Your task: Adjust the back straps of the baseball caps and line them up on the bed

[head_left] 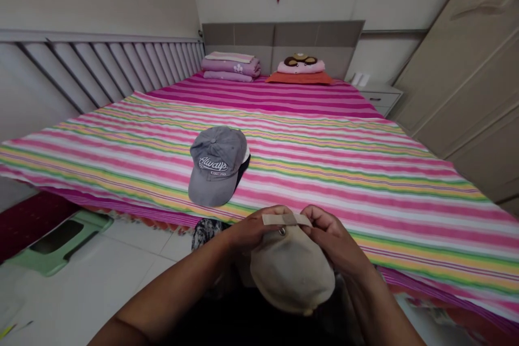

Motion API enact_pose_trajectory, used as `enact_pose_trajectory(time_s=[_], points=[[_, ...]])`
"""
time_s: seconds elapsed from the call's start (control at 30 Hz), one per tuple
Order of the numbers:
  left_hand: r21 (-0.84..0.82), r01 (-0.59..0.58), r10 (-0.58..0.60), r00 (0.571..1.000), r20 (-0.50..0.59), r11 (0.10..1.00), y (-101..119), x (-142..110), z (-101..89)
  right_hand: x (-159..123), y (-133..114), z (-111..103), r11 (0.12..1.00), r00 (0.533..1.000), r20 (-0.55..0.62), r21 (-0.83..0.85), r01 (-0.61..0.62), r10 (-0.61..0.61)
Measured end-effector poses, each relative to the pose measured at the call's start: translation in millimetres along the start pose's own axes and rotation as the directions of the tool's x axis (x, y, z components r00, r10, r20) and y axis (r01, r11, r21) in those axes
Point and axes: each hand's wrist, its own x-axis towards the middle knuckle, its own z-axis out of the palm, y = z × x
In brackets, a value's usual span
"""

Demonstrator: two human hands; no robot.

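Head camera is showing the left hand (252, 231) and the right hand (334, 238) pinching opposite ends of the pale strap (272, 220) on a beige cap (292, 273). This cap is hanging just before the near edge of the bed, while a gray white-lettered baseball cap (214, 146) is lying on the striped bedspread (332, 159).

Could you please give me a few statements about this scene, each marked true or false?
1. The left hand and right hand both hold the beige cap. True.
2. The grey cap bears white lettering. True.
3. The beige cap touches the grey cap. False: they are apart.
4. A green stool stands on the floor. True.
5. The grey cap lies on the floor. False: it lies on the bed.
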Motion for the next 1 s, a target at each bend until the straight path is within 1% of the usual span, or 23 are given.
enact_pose_trajectory(time_s=[0.07,0.1,0.2,0.3,0.4,0.5,0.57,0.67,0.8,0.9,1.0], points=[[0.006,-0.001,0.001,1.000,-0.013,1.000,1.0,0.0,1.9,0.2,-1.1,-0.8,0.997,0.998,0.055,0.078,-0.020,0.015],[0.018,-0.007,0.008,1.000,-0.015,1.000,1.4,0.2,2.3,0.8,-1.1,-0.8,0.995,0.998,0.061,0.094,-0.020,0.014],[0.069,-0.041,0.042,0.999,-0.017,0.997,0.3,1.5,0.8,3.6,1.7,0.5,0.995,1.000,0.012,0.095,-0.016,0.015],[0.075,-0.064,0.067,0.997,-0.045,0.995,-5.5,4.1,-2.2,5.4,6.1,3.3,0.993,1.000,-0.017,0.115,-0.011,0.013],[0.014,-0.056,0.057,0.986,-0.154,0.998,-10.2,6.5,-1.0,5.3,9.3,5.7,0.995,1.000,-0.028,0.103,-0.005,0.008],[-0.037,-0.036,0.024,0.960,-0.279,0.999,-10.5,8.1,4.0,4.8,11.1,7.1,0.996,0.998,-0.057,0.090,-0.006,0.012],[-0.059,-0.034,0.014,0.951,-0.309,0.998,-9.9,8.8,6.4,5.0,11.4,7.9,0.993,0.996,-0.093,0.116,0.000,0.011],[-0.097,-0.067,0.034,0.952,-0.303,0.993,-10.8,9.2,6.0,6.7,10.6,8.6,0.978,0.985,-0.174,0.206,0.027,0.009],[-0.162,-0.142,0.095,0.959,-0.267,0.977,-13.5,8.1,1.2,12.0,9.4,5.8,0.921,0.946,-0.323,0.368,0.131,-0.005],[-0.181,-0.135,0.089,0.966,-0.242,0.974,-13.7,6.1,-3.3,17.7,9.5,-1.5,0.892,0.929,-0.366,0.434,0.126,0.047],[-0.170,-0.201,0.155,0.955,-0.253,0.965,-11.9,3.4,-8.2,23.4,8.6,-13.0,0.825,0.915,-0.394,0.544,0.155,0.088]])
